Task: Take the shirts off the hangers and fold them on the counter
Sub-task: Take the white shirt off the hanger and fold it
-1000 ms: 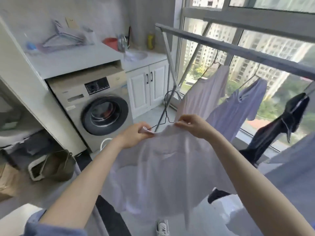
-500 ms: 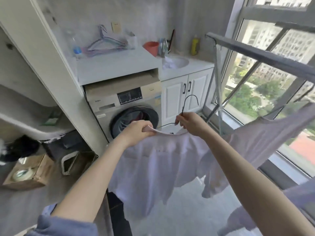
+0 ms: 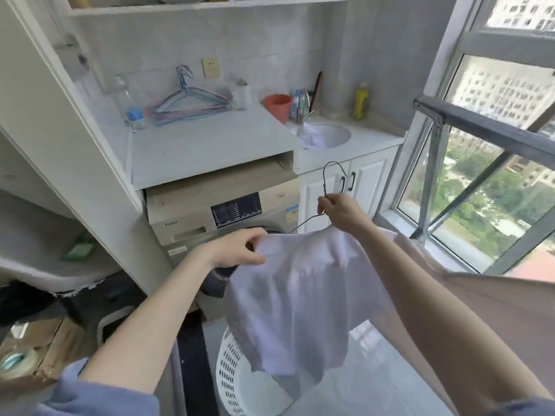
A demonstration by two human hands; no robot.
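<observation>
Head view: both hands busy, mid-air in front of the washing machine (image 3: 222,211). Left hand (image 3: 237,250) pinches the top edge of the white shirt (image 3: 300,295), thumb under, fingers curled over the fabric. Right hand (image 3: 342,211) grips the black wire hanger (image 3: 325,179) at its neck, hook sticking up above my fist. One hanger arm runs bare between my hands; the other side is hidden by my right hand and the cloth, so I can't tell whether it is inside the shirt. Shirt hangs loose below my hands, over the white laundry basket (image 3: 231,370) on the floor, not on the tabletop (image 3: 210,145). Tabletop above the washer carries a pile of coloured hangers (image 3: 189,106) against the wall. Pink shirt (image 3: 495,310) hangs just beside my right forearm, under the grey rack bar (image 3: 480,127).
</observation>
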